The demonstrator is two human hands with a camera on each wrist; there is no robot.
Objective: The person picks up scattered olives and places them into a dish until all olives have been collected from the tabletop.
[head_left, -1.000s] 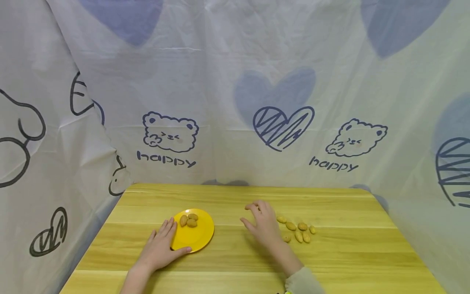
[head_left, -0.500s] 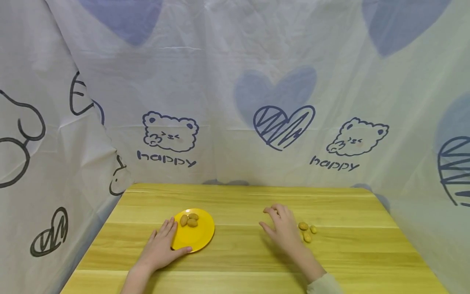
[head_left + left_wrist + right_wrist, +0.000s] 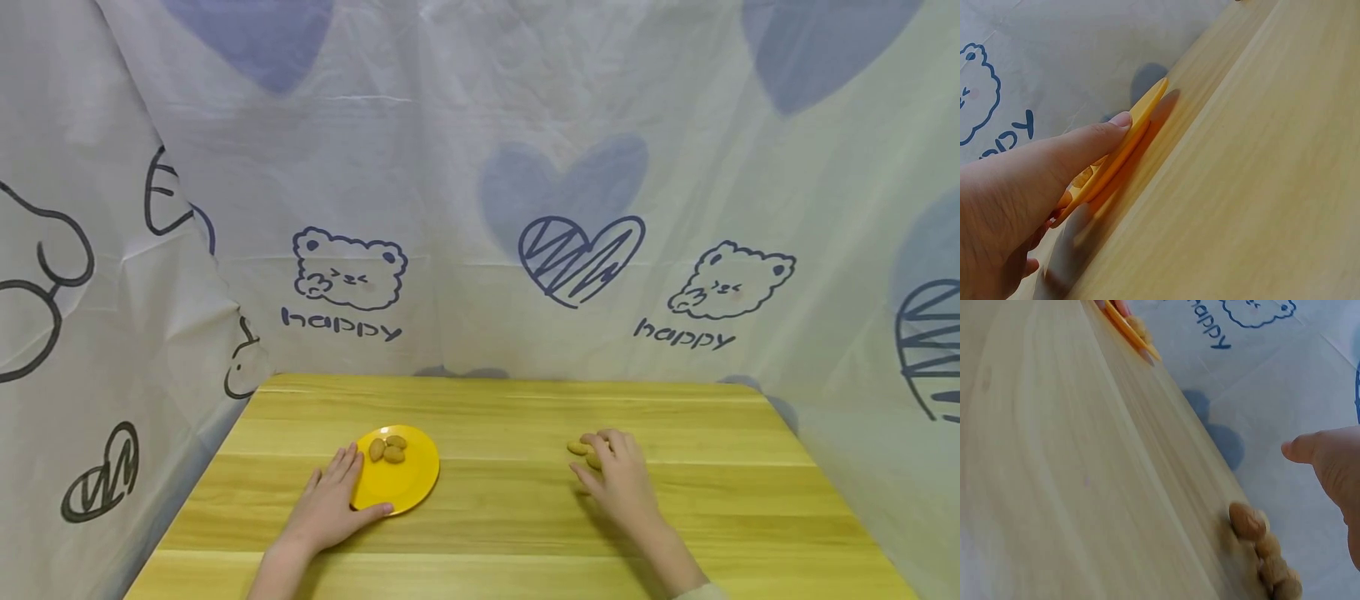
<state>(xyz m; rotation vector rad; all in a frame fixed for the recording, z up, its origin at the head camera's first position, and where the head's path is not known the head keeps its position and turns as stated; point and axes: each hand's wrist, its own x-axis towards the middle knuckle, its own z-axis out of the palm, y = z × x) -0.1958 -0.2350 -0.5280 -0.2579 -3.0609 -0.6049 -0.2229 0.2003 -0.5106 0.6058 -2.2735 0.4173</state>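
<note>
My left hand (image 3: 326,504) rests at the left side of a small yellow plate (image 3: 408,483), fingers straight along its rim and thumb (image 3: 1100,137) on the near rim. On the plate lie several tan oval nuts in their shells (image 3: 393,455), grouped near the far left. My right hand (image 3: 624,483) hovers over a loose group of the same nuts (image 3: 577,447), its fingers bent and apart from the thumb, holding nothing visible. Most of that group is hidden behind the hand in the head view; the right wrist view shows several nuts (image 3: 1247,522) below the thumb (image 3: 1300,450).
The light wood table (image 3: 487,533) carries the plate at left and the loose nuts at right. Behind and beside it hangs a white curtain (image 3: 465,317) printed with hearts, bears and lettering.
My right hand has moved rightward in steps, from left of the loose nuts to above them, uncovering those at the left. My left hand and the plate have stayed in place.
</note>
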